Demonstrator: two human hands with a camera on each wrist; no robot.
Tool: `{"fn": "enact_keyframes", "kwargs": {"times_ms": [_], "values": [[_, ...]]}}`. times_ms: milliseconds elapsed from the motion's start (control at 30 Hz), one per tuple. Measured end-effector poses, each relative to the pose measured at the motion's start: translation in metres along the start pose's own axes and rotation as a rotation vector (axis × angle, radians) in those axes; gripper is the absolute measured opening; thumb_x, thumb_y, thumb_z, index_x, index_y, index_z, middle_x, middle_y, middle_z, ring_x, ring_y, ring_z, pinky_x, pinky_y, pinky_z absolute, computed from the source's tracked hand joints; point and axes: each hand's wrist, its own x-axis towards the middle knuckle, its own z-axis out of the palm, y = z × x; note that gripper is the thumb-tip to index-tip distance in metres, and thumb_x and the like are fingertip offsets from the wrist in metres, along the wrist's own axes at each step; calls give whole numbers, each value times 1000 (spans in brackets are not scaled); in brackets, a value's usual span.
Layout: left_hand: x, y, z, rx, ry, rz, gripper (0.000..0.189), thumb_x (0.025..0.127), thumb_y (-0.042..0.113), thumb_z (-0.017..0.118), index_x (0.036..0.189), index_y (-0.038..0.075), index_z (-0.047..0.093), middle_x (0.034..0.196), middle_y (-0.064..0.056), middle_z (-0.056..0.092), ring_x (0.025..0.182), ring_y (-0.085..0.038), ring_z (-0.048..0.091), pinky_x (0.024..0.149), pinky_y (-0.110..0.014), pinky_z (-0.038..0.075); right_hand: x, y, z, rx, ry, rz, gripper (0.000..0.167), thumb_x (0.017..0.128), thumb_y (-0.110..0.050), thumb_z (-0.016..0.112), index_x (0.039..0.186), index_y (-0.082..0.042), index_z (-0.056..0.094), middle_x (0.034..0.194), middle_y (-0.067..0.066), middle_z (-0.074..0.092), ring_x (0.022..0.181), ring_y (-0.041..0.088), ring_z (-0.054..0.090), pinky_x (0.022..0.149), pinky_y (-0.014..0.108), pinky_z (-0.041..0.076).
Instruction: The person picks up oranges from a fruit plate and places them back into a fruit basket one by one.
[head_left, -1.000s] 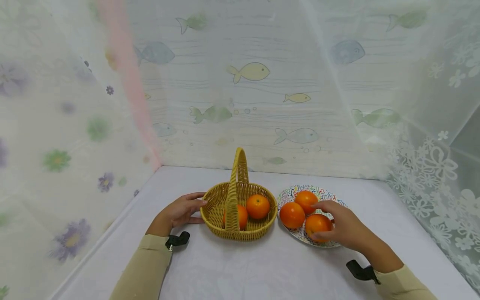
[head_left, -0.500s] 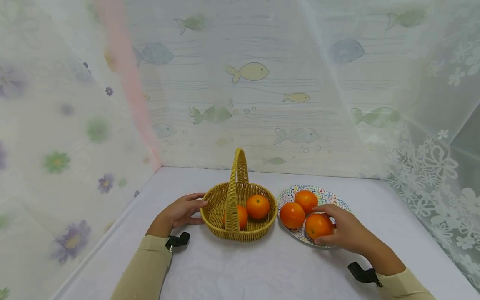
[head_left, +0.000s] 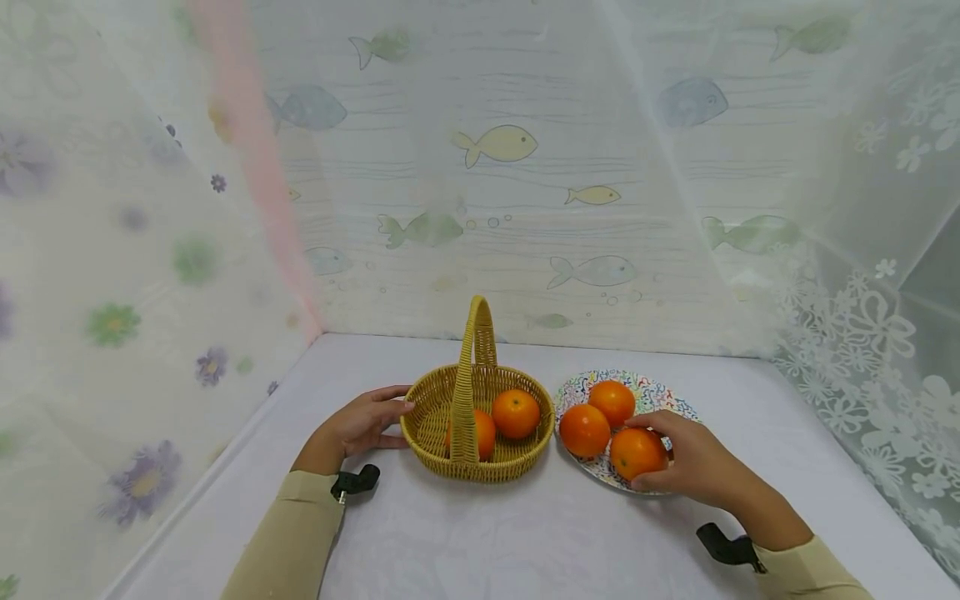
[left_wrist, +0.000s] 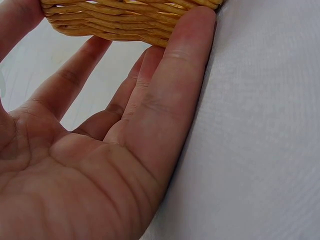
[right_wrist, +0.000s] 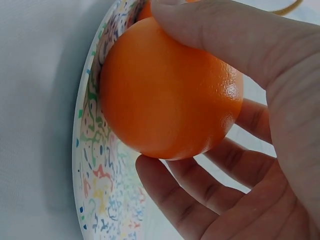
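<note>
My right hand [head_left: 693,458] grips an orange [head_left: 636,452] at the near right of a patterned plate [head_left: 581,389]. In the right wrist view the thumb lies over one side of this orange [right_wrist: 167,95] and the fingers reach round the other. Two more oranges sit on the plate, one at the left [head_left: 584,431] and one behind [head_left: 612,402]. My left hand [head_left: 365,421] touches the left side of a yellow wicker basket [head_left: 427,450] with extended fingers, seen close up in the left wrist view [left_wrist: 125,130]. Two oranges lie in the basket, one partly hidden by its handle.
The basket's tall handle [head_left: 477,333] arches above its rim, left of the plate. A white cloth [head_left: 495,542] covers the table. Fish-patterned sheeting [head_left: 502,208] hangs behind, with floral curtains [head_left: 135,375] at the sides.
My right thumb and fingers have closed in round the near orange, the hand shifting slightly. My left hand and the basket have stayed put.
</note>
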Motion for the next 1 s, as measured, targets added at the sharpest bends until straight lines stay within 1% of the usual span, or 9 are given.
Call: {"fn": "enact_keyframes", "kwargs": {"times_ms": [233,400,533,667,767,900,1000], "values": [[-1,0,1,-6,-4,-5,66,100,25,69,158,11,40,151,-13,55,127,-23,62,95,-55,58,-1,-2,-2,-14,10,-10,71,70,-40,97,129,-17,66,128,3,67,112,24,63,94,50,59],[1,0,0,-10,-1,-11,64,101,25,68,158,13,41,151,-12,54,127,-23,62,95,-55,58,1,-4,-4,-30,10,-9,73,69,-40,97,131,-17,66,128,3,67,112,24,62,93,49,60],[2,0,-1,-15,-1,-12,64,100,25,69,157,14,42,151,-12,54,127,-23,61,96,-55,58,3,-7,-7,-57,19,-27,73,70,-40,97,131,-17,66,126,1,67,110,22,62,89,41,61],[2,-1,-1,-15,-7,-11,65,100,25,69,157,13,41,151,-12,55,127,-23,62,96,-55,58,4,-10,-10,-61,32,-47,72,70,-40,97,130,-18,66,124,-2,67,106,17,61,85,30,60],[1,0,-1,-17,-9,-3,65,100,25,69,157,12,41,150,-12,55,126,-23,62,96,-55,58,5,-13,-11,-44,36,-56,71,70,-38,97,130,-18,66,123,-2,67,105,17,61,84,28,59],[0,0,0,-21,-3,2,65,100,25,69,157,12,41,150,-12,56,125,-23,63,95,-55,59,7,-16,-12,-25,42,-63,70,71,-38,97,130,-17,65,122,-1,67,104,17,61,83,29,61],[0,0,0,-21,-2,0,64,101,24,68,157,12,41,150,-11,56,125,-23,63,94,-55,59,9,-19,-12,-18,52,-80,70,71,-39,96,130,-16,65,122,-2,67,104,16,61,83,27,61]]}}
